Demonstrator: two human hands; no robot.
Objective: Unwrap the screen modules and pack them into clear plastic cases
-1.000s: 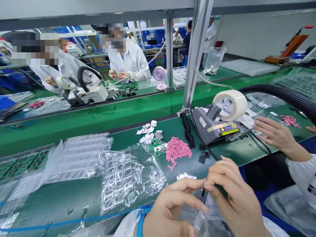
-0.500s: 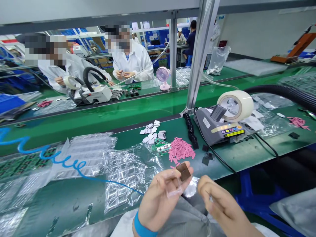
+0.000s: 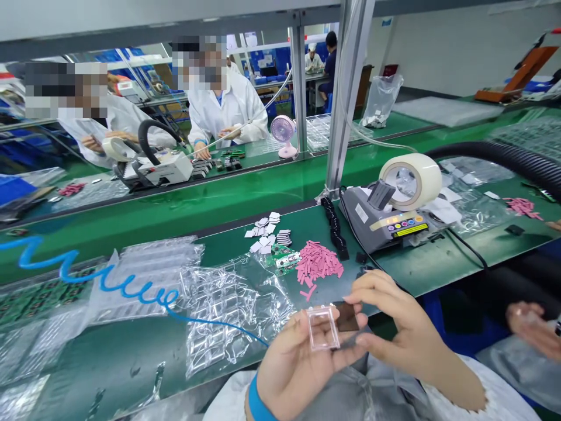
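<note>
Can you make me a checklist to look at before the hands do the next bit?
1. Clear frame held: ok, it is in the left hand.
2. Right hand gripping the dark square firmly: cannot tell; its fingers are at the edge.
3. Dark square lined up with the frame: not ok, it sticks out to one side.
4. Blue wristband on: ok, on the left wrist.
5. Blue cord joined to the wristband: cannot tell, that end is hidden.
6. All pink strips in one pile: not ok, a few lie at its near side.
</note>
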